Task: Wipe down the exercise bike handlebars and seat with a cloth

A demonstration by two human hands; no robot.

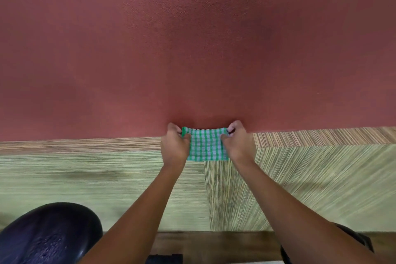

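Left hand fingers curled, pinching the left top corner of the small green-and-white checked woven cloth; right hand fingers curled likewise on the right top corner. Thumbs lay on the near face, the other fingers tucked behind the top edge. Cloth was held taut between the two hands, hanging flat, its lower edge free. Both arms reached well forward, roughly level with each other.

Judgement: the two-corner hold looked meant to spread or fold the cloth to a neat pad before wiping, not to wipe; no bike surface was touching it.

Behind the cloth, far side: a textured dark red wall above a striped wood-grain panel.

Near left corner: the rounded black padded bike seat, well apart from the cloth and below it. Handlebars not in view. A dark object at the near right edge, too cut off to identify.
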